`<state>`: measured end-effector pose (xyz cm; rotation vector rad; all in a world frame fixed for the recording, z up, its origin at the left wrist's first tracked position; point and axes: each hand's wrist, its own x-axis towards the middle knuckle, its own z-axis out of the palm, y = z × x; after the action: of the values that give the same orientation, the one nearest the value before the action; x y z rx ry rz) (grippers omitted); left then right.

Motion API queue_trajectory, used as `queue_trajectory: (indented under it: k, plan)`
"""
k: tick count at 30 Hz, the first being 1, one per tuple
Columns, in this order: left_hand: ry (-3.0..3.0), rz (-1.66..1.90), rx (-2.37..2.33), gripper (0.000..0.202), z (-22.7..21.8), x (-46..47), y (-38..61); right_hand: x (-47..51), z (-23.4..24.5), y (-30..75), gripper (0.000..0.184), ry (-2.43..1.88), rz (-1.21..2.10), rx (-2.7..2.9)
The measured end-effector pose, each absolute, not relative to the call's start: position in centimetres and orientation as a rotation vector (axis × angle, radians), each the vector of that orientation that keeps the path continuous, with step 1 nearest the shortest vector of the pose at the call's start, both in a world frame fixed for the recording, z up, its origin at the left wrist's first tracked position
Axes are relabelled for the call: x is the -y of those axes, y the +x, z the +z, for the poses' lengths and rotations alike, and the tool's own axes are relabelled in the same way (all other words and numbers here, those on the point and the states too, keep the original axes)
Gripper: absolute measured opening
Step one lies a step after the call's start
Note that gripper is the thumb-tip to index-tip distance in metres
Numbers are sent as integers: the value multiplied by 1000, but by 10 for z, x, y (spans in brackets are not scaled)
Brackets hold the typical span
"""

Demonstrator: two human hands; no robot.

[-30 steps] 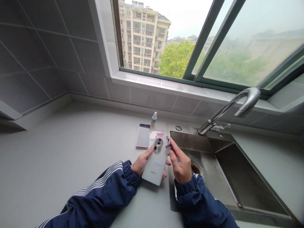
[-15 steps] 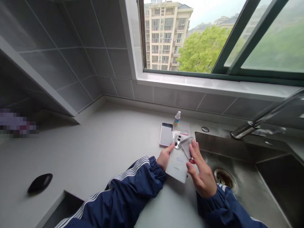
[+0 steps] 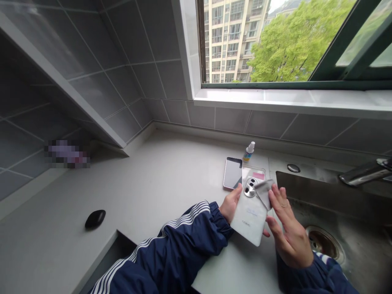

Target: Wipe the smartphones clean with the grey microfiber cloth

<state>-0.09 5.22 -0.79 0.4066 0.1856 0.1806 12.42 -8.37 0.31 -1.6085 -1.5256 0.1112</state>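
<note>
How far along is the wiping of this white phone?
Done: no finished part is visible. In hand: left hand holds the white phone back up; right hand presses a grey cloth by its camera ring. Left: the second phone lies untouched on the counter.

The left forearm [image 3: 190,241], in a dark blue sleeve with white stripes, comes in from the lower left and slopes up to its grip. The left hand [image 3: 230,203] is closed in a cradling grip, its thumb [image 3: 237,191] lying along one side and a fingertip [image 3: 266,234] showing at the other. The right hand [image 3: 289,234] stands just right of that grip, palm turned left. Its fingers [image 3: 277,197] are straight and close together, with the tips pressing at the grip's upper end. The right wrist [image 3: 315,265] sits in a blue cuff.
</note>
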Motion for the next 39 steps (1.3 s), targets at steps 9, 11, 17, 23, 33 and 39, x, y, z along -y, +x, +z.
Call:
queue_trajectory:
  k: [9, 11, 17, 23, 33, 39]
  plan:
    - [306, 229, -188, 86, 11, -55, -4, 86, 6, 115, 55, -1419, 95, 1580]
    - [301, 230, -210, 85, 12, -55, -5, 87, 5, 118, 55, -1384, 31, 1604]
    - [350, 134, -172, 83, 14, -55, -7, 82, 1, 126, 58, -1504, -41, 1629]
    - [450, 18, -334, 78, 14, -59, -10, 84, 3, 125, 58, -1392, -19, 1716]
    - [805, 131, -620, 64, 20, -42, -9, 87, 5, 112, 67, -1380, -66, 1824]
    - [905, 171, -537, 54, 22, -42, -8, 88, 10, 102, 69, -1430, -113, 1922]
